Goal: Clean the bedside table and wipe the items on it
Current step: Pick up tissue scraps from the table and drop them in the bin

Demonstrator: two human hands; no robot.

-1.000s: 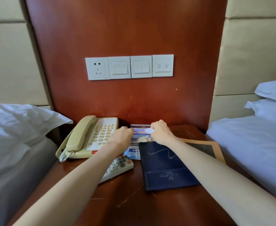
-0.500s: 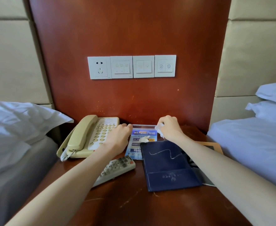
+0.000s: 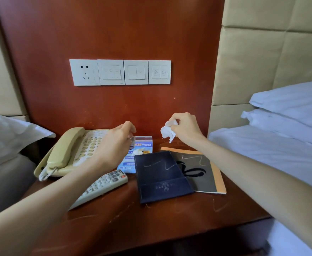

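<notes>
The right hand (image 3: 185, 128) has risen off the acrylic sign (image 3: 145, 143), pinching a crumpled tissue (image 3: 167, 131) above the bedside table (image 3: 151, 222), toward one o'clock. The left hand (image 3: 115, 145) pinches the sign's top edge at twelve o'clock, beside the telephone (image 3: 72, 154).

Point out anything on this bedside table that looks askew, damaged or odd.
The table top is scratched near the front. The remote lies slanted, and the dark folder sits crooked, overlapping the orange-edged booklet. A white scrap lies on the sign card that the left hand pinches; the right hand holds a crumpled tissue.
</notes>
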